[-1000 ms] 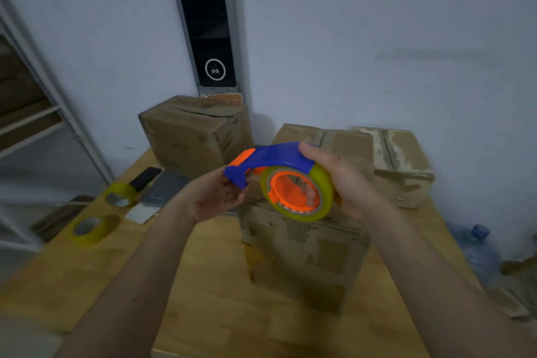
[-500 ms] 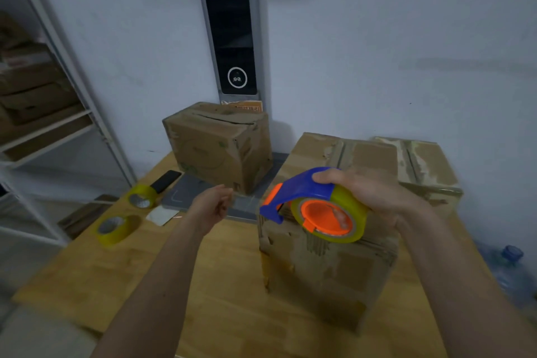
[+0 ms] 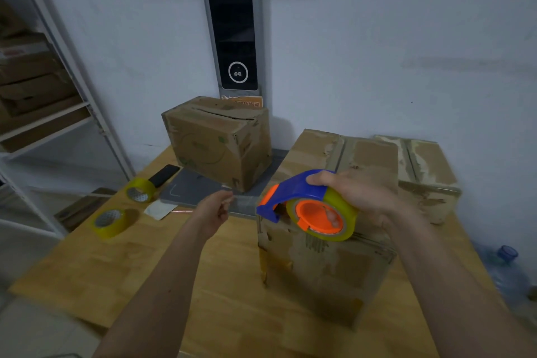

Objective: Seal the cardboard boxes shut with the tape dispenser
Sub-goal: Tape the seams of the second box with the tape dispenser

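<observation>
One tape dispenser (image 3: pixel 308 206) is hovering above the front left corner of the nearest cardboard box (image 3: pixel 325 256), and it is not clear whether it is touching the box. It has a blue curved cover, an orange nose and orange hub, and a roll of yellowish clear tape is sitting on the hub. The right hand (image 3: pixel 360 195) is gripping it from above, with the fingers curled over the blue cover and round the roll. A short strip of clear tape (image 3: pixel 245 200) is stretching from the blue mouth toward the left. The left hand (image 3: pixel 215 209) is pinching the free end of this strip, with the fingers closed together. The nearest box is standing on the wooden desk (image 3: pixel 145 264), and its top flaps are lying closed. Two more boxes are standing behind, one at back left (image 3: pixel 215 145) and one at back right (image 3: pixel 427 174). Two spare tape rolls (image 3: pixel 112 222) are lying on the left part of the desk, near a dark phone (image 3: pixel 164 175).
</observation>
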